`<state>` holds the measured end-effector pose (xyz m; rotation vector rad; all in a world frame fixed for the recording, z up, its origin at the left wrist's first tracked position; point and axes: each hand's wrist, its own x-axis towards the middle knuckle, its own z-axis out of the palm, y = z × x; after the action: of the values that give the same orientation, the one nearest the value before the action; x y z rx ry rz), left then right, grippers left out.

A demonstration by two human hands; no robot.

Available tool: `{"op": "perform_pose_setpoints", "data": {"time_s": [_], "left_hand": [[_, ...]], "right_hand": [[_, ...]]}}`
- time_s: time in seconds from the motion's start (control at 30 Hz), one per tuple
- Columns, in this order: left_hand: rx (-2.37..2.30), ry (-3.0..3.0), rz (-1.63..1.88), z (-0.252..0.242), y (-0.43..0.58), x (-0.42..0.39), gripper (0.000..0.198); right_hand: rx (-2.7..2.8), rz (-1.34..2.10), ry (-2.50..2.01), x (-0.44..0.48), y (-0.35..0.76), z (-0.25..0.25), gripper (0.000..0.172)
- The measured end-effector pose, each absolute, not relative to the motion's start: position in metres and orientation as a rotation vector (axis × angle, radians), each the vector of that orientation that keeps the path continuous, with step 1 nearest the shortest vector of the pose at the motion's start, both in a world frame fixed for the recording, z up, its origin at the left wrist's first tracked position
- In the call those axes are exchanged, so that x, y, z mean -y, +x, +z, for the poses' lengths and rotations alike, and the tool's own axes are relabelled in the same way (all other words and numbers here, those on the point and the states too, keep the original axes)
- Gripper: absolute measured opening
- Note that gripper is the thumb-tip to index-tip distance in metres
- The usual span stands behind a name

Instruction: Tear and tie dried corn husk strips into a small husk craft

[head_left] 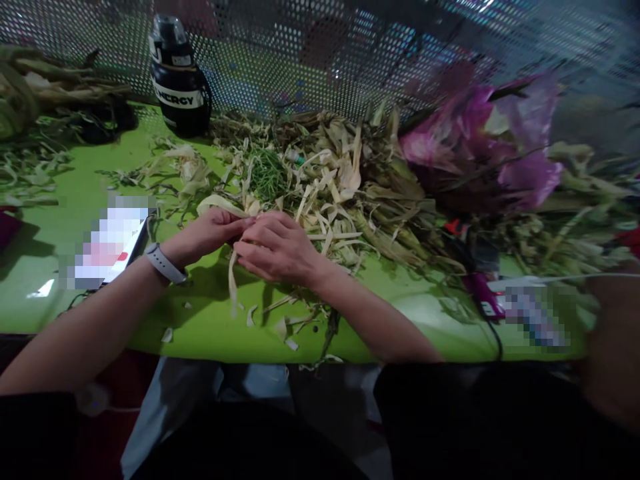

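Observation:
My left hand, with a white band at the wrist, pinches a pale corn husk that curls up behind its fingers. Right beside it, my right hand has its fingers curled in against the same husk, and the fingertips of both hands meet. A narrow husk strip dangles below the hands. Just behind them lie a small bundle of thin green strands and a heap of pale husk strips. What sits under my right palm is hidden.
A green table carries a lit phone on the left and a black bottle at the back. Dry husks and a pink plastic bag lie right of centre. A cable runs near a purple box. Perforated metal stands behind.

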<state>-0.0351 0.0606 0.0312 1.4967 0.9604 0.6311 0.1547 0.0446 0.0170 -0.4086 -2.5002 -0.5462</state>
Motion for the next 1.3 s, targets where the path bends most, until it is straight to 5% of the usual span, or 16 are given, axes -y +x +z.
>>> {"op": "perform_pose_setpoints", "data": {"time_s": [0.33, 0.63, 0.93, 1.3], "left_hand": [[-0.906, 1.573, 0.737, 0.024, -0.032, -0.063, 0.027], [-0.808, 1.599, 0.735, 0.023, -0.031, -0.063, 0.023], [-0.781, 1.375, 0.792, 0.02, -0.031, -0.058, 0.027], [-0.872, 1.575, 0.731, 0.024, -0.038, -0.068, 0.028]], "right_hand": [[2.135, -0.016, -0.716, -0.048, 0.155, 0.021, 0.009], [1.739, 0.63, -0.989, -0.066, 0.159, 0.016, 0.026], [1.765, 0.501, -1.004, -0.056, 0.153, 0.014, 0.029], [1.624, 0.958, -0.978, -0.07, 0.158, 0.016, 0.034]]}}
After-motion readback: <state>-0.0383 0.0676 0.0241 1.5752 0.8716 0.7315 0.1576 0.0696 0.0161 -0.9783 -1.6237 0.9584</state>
